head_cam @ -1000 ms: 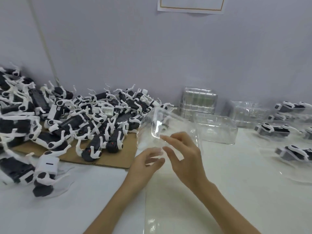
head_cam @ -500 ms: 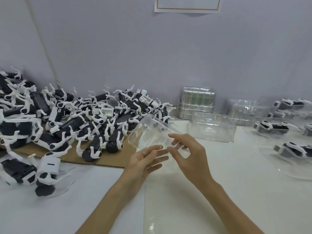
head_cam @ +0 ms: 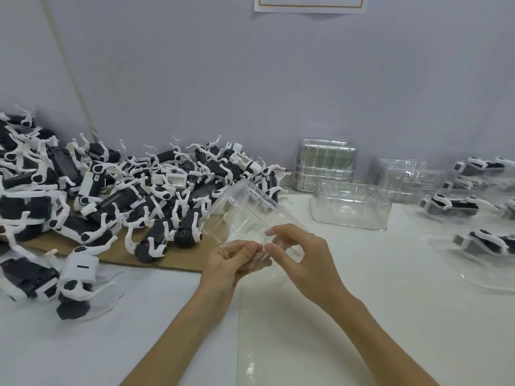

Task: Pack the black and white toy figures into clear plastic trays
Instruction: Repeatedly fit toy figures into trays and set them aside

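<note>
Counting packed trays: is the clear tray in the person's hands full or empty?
Empty. The clear tray, gripped by the left hand and right hand, is see-through and holds no figure.

Two bare forearms show over the white worktop (head_cam: 390, 288), both uncovered from the wrists back to the lower edge of the view. The left forearm (head_cam: 181, 338) and the right forearm (head_cam: 376, 335) are slender and smooth. The left hand (head_cam: 231, 263) and the right hand (head_cam: 301, 254) are bare as well, with long, thin fingers and short, rounded nails.
</note>
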Demonstrator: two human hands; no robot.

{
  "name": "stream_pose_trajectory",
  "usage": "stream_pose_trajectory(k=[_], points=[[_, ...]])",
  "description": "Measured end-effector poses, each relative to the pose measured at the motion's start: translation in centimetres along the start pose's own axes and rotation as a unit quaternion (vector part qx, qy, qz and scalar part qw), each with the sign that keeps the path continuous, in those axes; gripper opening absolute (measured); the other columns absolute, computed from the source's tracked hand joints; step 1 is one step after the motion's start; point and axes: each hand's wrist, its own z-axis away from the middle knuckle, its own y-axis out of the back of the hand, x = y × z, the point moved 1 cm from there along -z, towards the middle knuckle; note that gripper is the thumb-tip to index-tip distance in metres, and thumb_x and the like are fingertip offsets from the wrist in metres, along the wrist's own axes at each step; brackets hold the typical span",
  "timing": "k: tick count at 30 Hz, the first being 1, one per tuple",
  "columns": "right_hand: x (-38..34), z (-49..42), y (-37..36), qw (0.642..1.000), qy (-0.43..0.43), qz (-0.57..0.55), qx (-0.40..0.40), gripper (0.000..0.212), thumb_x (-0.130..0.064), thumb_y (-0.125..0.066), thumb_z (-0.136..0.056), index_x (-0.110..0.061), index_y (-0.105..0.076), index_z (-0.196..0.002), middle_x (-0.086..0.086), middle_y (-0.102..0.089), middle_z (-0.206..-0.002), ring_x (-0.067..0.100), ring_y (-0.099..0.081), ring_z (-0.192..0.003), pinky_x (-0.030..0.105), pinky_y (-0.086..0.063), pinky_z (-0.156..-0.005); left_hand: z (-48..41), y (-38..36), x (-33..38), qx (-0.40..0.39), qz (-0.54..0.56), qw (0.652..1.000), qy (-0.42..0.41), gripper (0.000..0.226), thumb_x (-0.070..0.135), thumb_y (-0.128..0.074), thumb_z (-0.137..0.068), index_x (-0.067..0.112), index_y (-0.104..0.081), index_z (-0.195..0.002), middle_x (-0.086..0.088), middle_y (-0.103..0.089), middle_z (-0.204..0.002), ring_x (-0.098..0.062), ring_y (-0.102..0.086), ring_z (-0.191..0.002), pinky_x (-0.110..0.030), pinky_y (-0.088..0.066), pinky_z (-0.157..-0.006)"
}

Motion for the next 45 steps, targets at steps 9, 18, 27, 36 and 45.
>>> stream_pose_trajectory(k=[9,18,27,36,45], points=[[-0.6,0.0,0.4,0.999,0.004,0.008,0.037,0.014,-0.027,-0.07,-0.087,-0.025,-0.07,-0.1,-0.02,-0.068,-0.089,0.008,-0.065,-0.079,0.025,-0.049,-0.082,0.3,-0.5,0.5,0.026,-0.062,0.998,-0.002,0.028,0.047,-0.078,-0.059,0.019,-0.075,-0.062,-0.009,-0.075,-0.074,-0.02,-0.074,-0.069,-0.02,-0.054,-0.057],[-0.1,-1.0,3.1,0.975,-0.081,-0.157,0.139,0.013,-0.004,-0.067,-0.092,-0.016,-0.072,-0.094,0.007,-0.071,-0.079,0.013,-0.064,-0.069,0.02,-0.051,-0.067,0.4,-1.3,0.7,-0.058,-0.029,0.998,0.011,0.02,0.025,-0.071,-0.076,0.021,-0.081,-0.093,-0.012,-0.076,-0.104,-0.026,-0.074,-0.097,-0.023,-0.058,-0.066],[1.6,-1.9,5.4,0.932,-0.106,-0.202,0.281,0.014,-0.005,-0.061,-0.096,-0.015,-0.07,-0.091,-0.003,-0.067,-0.071,0.01,-0.058,-0.061,0.022,-0.049,-0.064,0.7,-0.4,1.3,-0.034,-0.069,0.997,-0.014,0.013,0.014,-0.066,-0.086,0.017,-0.076,-0.078,-0.012,-0.076,-0.086,-0.021,-0.073,-0.074,-0.02,-0.054,-0.059],[2.9,-1.0,10.8,0.911,-0.053,-0.013,0.408,0.011,-0.018,-0.065,-0.094,-0.022,-0.067,-0.105,-0.002,-0.07,-0.091,0.013,-0.062,-0.088,0.024,-0.047,-0.088,-0.6,1.5,0.6,0.085,0.063,0.992,0.061,0.021,0.011,-0.039,-0.104,0.016,-0.053,-0.089,0.003,-0.056,-0.065,-0.014,-0.055,-0.054,-0.028,-0.046,-0.058],[5.8,-6.6,14.0,0.885,-0.045,0.395,0.244,0.021,-0.023,-0.074,-0.086,-0.02,-0.075,-0.107,0.007,-0.062,-0.117,0.035,-0.053,-0.114,0.044,-0.028,-0.102,-1.0,1.8,0.5,0.153,0.098,0.98,0.086,0.022,0.01,-0.035,-0.104,0.016,-0.052,-0.092,0.006,-0.045,-0.051,-0.008,-0.033,-0.037,-0.017,-0.029,-0.037]])
